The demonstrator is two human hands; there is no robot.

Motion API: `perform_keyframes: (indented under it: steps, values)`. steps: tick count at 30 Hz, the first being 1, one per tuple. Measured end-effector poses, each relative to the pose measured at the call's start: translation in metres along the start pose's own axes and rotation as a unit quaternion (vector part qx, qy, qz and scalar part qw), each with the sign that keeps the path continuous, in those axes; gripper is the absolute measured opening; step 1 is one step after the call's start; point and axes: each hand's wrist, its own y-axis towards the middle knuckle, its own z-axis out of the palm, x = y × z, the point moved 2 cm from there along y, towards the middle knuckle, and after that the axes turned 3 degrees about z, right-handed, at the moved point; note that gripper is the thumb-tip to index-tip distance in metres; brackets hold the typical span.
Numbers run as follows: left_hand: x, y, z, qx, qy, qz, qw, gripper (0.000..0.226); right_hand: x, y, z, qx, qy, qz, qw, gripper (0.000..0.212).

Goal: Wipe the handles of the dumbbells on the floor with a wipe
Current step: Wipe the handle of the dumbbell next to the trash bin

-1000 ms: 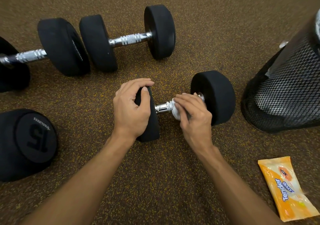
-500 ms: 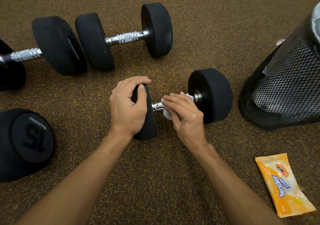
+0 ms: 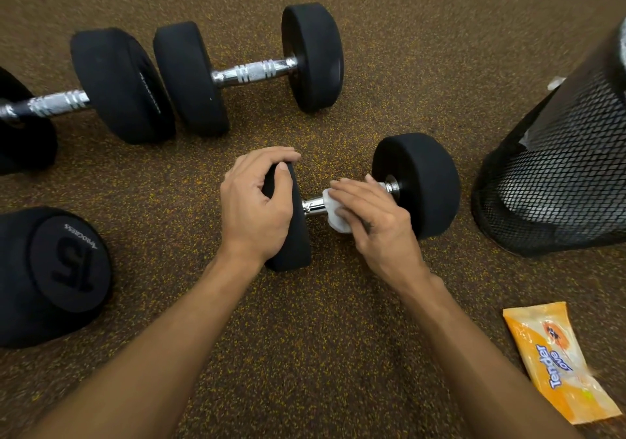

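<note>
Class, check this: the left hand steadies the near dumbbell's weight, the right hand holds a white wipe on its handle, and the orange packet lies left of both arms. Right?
Not quite. The head view shows the orange packet lying right of both arms, not left. The left hand gripping the weight, the right hand, white wipe and handle are as stated.

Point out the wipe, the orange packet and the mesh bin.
wipe [image 3: 333, 218], head view, on its exposed white fold.
orange packet [image 3: 555, 360], head view, middle of its printed front.
mesh bin [image 3: 559, 174], head view, on its mesh side wall.
</note>
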Motion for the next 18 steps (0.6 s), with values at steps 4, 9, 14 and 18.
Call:
perform_keyframes:
  steps: [4,9,14,18]
  values:
    - [0.000,0.001,0.000,0.000,0.001,-0.001,1.000,0.027,-0.004,0.008,-0.008,0.058,-0.025,-0.001,0.998,0.041]
    - [0.000,-0.001,-0.001,0.003,-0.002,0.001,1.000,0.027,0.001,0.022,-0.005,0.119,-0.065,-0.008,0.991,0.046]
    - [0.001,-0.001,0.000,0.003,-0.010,0.003,1.000,0.027,0.006,0.029,-0.005,0.141,-0.110,-0.014,0.984,0.049]
    - [0.001,0.000,0.000,0.001,-0.014,-0.002,1.000,0.027,-0.001,0.028,-0.016,0.138,-0.139,0.010,0.981,0.047]
